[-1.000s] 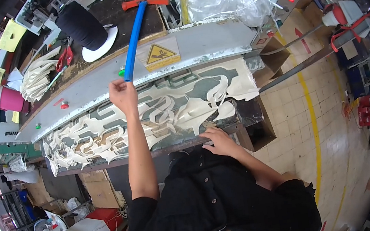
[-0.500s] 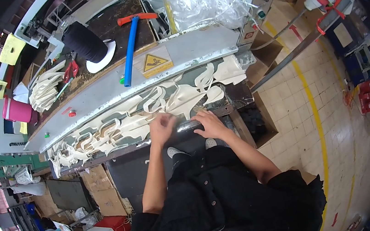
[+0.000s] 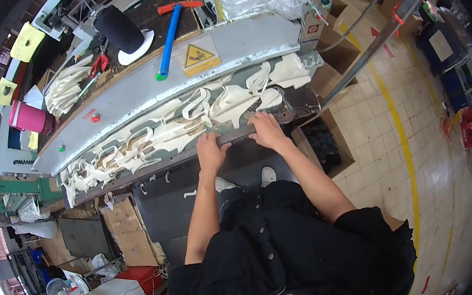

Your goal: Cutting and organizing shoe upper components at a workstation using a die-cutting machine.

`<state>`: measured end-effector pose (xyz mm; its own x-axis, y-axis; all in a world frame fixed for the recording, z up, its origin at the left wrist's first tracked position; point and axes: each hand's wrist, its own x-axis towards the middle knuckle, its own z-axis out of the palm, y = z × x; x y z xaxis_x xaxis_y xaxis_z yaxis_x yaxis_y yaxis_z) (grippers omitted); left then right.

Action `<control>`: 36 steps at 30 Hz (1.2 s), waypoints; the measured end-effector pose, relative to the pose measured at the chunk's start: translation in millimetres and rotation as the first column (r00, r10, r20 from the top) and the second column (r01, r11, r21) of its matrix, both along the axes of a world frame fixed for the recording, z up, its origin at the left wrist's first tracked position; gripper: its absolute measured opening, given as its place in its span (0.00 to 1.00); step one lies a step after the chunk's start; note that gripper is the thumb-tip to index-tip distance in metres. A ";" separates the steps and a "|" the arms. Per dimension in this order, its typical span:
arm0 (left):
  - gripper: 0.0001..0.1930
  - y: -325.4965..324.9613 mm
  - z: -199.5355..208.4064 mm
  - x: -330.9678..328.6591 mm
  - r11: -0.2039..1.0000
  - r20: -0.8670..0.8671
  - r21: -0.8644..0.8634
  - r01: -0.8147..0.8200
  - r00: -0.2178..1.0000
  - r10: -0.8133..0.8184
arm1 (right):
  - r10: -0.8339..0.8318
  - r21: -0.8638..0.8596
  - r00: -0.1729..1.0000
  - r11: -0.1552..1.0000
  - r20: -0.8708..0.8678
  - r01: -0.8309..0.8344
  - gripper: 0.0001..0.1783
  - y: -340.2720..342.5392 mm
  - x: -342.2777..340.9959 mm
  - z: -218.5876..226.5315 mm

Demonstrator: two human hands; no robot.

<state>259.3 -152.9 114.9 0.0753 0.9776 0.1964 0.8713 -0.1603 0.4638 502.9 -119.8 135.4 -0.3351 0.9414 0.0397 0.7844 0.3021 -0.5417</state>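
Both my hands rest at the front rail (image 3: 173,162) of a long press bed. My left hand (image 3: 211,151) lies with its fingertips over the rail and its thumb apart, pointing right. To its right, my right hand (image 3: 267,132) has its fingers stretched onto the rail, thumb held away. Neither hand shows anything held. Just beyond the fingers, cream sheet scraps with curved cut-outs (image 3: 231,108) spread along the bed.
Behind the bed runs a grey machine beam (image 3: 259,45) with a yellow warning sign (image 3: 199,56). A blue-handled hammer (image 3: 171,40), a black thread cone (image 3: 118,31) and a pink container (image 3: 31,117) are farther back. An open cardboard box (image 3: 336,146) stands right.
My left hand, blurred above the bed before, now rests on the front rail. My right hand also sits at the rail. The whole view has shifted slightly.
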 end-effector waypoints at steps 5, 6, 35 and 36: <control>0.23 14.5 5.4 -3.5 1.000 -0.015 0.011 -0.002 1.000 0.002 | 0.016 -0.010 0.999 1.000 0.029 -0.016 0.22 13.3 -1.3 -2.6; 0.23 13.2 4.2 -7.8 1.000 -0.014 0.012 -0.014 1.000 0.014 | 0.035 -0.006 0.999 0.999 0.023 -0.035 0.22 17.6 -6.0 -3.8; 0.20 131.1 -45.0 70.9 0.952 0.270 -0.046 0.302 0.922 -0.279 | -0.108 0.237 0.953 0.955 -0.283 0.178 0.14 149.9 33.7 -110.9; 0.20 134.4 -44.5 68.2 0.948 0.267 -0.033 0.316 0.917 -0.297 | -0.129 0.227 0.950 0.953 -0.286 0.198 0.14 152.0 33.7 -113.2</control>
<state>327.5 -18.4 70.4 0.3304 0.9271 0.1770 0.6354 -0.3571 0.6847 536.5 32.2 22.2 -0.1219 0.9300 0.3467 0.6729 0.3342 -0.6599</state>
